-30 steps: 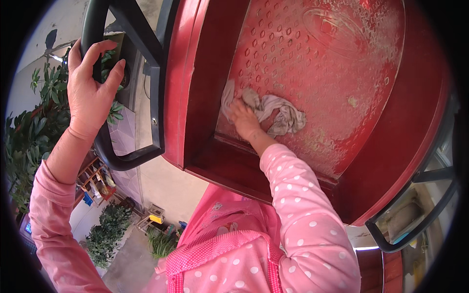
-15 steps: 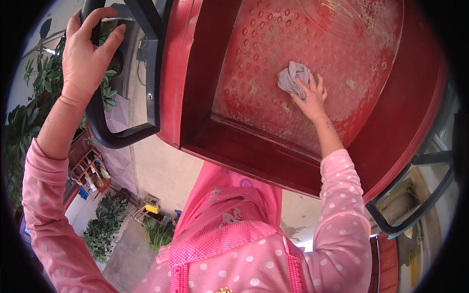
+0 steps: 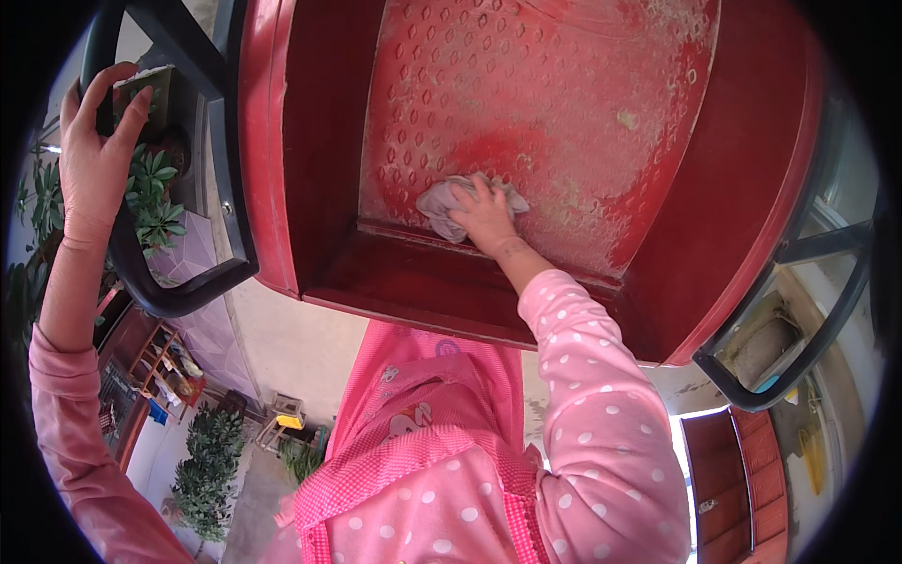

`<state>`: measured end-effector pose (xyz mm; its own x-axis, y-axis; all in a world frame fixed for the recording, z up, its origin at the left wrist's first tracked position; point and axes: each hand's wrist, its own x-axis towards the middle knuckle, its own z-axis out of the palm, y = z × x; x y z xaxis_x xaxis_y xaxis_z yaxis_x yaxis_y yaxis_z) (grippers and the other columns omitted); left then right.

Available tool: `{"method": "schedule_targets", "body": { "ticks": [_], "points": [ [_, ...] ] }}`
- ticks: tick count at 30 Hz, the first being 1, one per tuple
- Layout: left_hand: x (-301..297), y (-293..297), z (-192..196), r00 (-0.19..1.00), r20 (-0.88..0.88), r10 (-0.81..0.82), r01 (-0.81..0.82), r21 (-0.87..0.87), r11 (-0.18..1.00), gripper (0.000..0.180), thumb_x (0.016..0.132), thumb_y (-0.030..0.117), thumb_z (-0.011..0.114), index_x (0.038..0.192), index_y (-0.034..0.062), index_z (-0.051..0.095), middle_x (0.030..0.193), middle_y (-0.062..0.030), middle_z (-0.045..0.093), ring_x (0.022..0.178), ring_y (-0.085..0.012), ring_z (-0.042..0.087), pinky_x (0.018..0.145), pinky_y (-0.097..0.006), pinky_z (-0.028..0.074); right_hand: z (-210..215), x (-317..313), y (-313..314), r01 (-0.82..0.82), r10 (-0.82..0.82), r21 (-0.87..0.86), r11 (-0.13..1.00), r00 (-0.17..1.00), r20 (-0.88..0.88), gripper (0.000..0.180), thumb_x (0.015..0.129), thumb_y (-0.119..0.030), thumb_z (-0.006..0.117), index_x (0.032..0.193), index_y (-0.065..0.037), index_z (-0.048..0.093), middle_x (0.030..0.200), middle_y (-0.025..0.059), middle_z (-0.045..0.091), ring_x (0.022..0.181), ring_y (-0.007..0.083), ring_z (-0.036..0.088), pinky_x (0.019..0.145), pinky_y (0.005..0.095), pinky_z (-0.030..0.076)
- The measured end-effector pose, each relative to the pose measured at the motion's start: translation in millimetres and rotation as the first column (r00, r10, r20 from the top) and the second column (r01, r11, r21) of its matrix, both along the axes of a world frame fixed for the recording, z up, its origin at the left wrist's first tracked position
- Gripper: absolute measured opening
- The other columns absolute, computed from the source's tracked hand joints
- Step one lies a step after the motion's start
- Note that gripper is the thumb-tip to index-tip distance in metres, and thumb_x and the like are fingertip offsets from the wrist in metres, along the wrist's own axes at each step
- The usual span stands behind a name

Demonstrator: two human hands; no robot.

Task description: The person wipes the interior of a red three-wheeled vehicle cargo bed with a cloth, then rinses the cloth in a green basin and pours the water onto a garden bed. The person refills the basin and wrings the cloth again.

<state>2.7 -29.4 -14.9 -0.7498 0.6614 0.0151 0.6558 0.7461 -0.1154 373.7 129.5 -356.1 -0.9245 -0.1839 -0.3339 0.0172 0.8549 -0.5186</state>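
Observation:
A red plastic chair (image 3: 310, 141) fills the upper view, its dimpled, dusty seat (image 3: 564, 103) facing me. My right hand (image 3: 489, 218) presses a crumpled grey cloth (image 3: 440, 202) against the lower part of the seat, beside a darker, wiped patch. My left hand (image 3: 94, 160) grips the black metal arm frame (image 3: 178, 282) of the chair at the far left. Both arms wear pink sleeves with white dots.
A second black frame loop (image 3: 799, 348) juts out at the right. Green potted plants (image 3: 202, 465) and a wooden shelf (image 3: 150, 367) stand on the ground at the lower left. A red panelled door (image 3: 742, 470) shows at the lower right.
My right hand has slid the cloth from the upper middle of the seat down toward its lower edge, leaving a darker patch. My left hand keeps its hold on the frame.

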Motion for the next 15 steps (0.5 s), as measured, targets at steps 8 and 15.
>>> {"method": "schedule_targets", "body": {
  "ticks": [8, 15],
  "points": [
    [-2, -5, 2, 1.000, 0.018, -0.015, 0.015, -0.030, 0.999, 0.026, 0.082, 0.024, 0.062, 0.105, 0.0123, 0.060, 0.101, -0.0068, 0.049, 0.091, -0.0191, 0.052, 0.082, -0.030, 0.042, 68, -1, 197, 0.564, -0.489, -0.295, 0.772, 0.822, 0.292, 0.043, 0.069, -0.013, 0.063, 0.111, -0.015, 0.062, 0.140, 0.0122, 0.031, 0.129, 0.0323, 0.030, 0.106, 0.0381, 0.029],
    [-22, -9, 1, 0.991, 0.033, -0.130, 0.133, -0.092, 0.987, 0.028, 0.086, 0.023, 0.059, 0.110, 0.0078, 0.058, 0.108, -0.0098, 0.055, 0.103, -0.0223, 0.053, 0.091, -0.031, 0.039, -21, -43, 396, 0.863, -0.862, 0.009, 0.505, 0.505, -0.041, 0.047, 0.078, -0.029, 0.055, 0.124, -0.021, 0.052, 0.145, 0.0114, 0.022, 0.129, 0.0367, 0.026, 0.101, 0.0480, 0.029]
  ]
}}
